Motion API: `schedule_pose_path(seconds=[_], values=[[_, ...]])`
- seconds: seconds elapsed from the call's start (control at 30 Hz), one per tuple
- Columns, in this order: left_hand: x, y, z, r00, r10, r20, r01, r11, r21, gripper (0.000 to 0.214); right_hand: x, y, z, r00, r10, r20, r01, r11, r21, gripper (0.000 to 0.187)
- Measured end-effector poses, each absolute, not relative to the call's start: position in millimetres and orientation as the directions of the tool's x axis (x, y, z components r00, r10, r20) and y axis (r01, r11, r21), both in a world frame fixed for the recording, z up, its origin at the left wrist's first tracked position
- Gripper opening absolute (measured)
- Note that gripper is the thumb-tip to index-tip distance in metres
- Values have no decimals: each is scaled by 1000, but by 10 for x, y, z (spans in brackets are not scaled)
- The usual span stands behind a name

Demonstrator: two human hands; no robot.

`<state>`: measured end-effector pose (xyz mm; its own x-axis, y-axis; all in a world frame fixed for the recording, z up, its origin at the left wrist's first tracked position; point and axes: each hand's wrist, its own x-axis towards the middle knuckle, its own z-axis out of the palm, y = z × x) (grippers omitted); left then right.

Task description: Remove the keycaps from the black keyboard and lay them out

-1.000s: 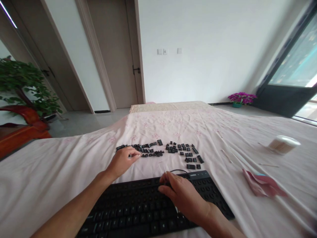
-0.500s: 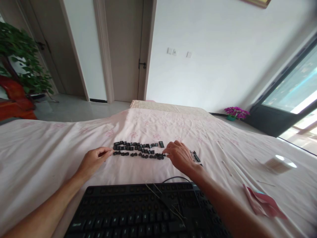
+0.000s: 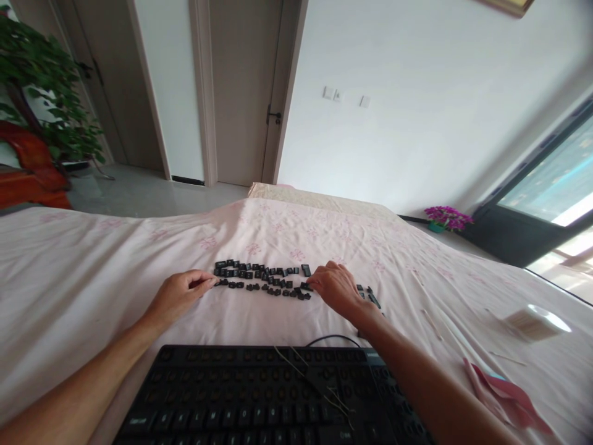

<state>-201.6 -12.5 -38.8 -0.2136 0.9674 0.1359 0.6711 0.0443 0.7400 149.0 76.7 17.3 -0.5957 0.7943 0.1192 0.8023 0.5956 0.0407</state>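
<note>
Loose black keycaps point(image 3: 250, 275) lie in uneven rows on the pink floral cloth. At the left end of the rows, my left hand point(image 3: 188, 290) has thumb and forefinger pressed together beside the lowest row; whatever is between them is hidden. My right hand point(image 3: 338, 287) is at the right end, its fingers curled down on one dark keycap point(image 3: 306, 286). Nearer to me sits a black keyboard point(image 3: 222, 392); its upper rows are stripped of caps, while lower rows still carry lettered ones. Thin tweezer-like wires point(image 3: 319, 383) lie across it.
More keycaps point(image 3: 374, 300) lie right of my right hand. Farther right are a clear round tub of cotton swabs point(image 3: 537, 322), a loose swab point(image 3: 432, 324) and a pink-red cloth strip point(image 3: 507, 395). A black cable point(image 3: 333, 337) curves behind the keyboard.
The view has shifted slightly. At my right fingertips a keycap now lies with its flat top showing, where a darker cluster was before. My left hand stays by the row's left end.
</note>
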Motion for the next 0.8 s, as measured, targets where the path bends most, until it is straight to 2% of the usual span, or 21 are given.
schedule_pose_path(seconds=[0.13,0.3,0.43,0.6,0.8], values=[[-2025,-116,-404,-213,967,140,673,41,739,42,1461,783,210,-580,809,97,815,577,59,18],[-2020,-116,-391,-209,970,128,674,48,737,41,1405,680,287,-630,755,180,768,641,0,21],[-2017,-115,-390,-215,968,131,659,45,751,44,1348,624,317,-693,705,149,712,702,-17,21],[-2028,-109,-414,-217,968,128,663,50,747,46,1310,657,287,-698,708,107,712,702,-4,21],[-2013,-119,-386,-206,967,148,662,26,749,39,1280,722,253,-701,702,128,708,707,2,19]])
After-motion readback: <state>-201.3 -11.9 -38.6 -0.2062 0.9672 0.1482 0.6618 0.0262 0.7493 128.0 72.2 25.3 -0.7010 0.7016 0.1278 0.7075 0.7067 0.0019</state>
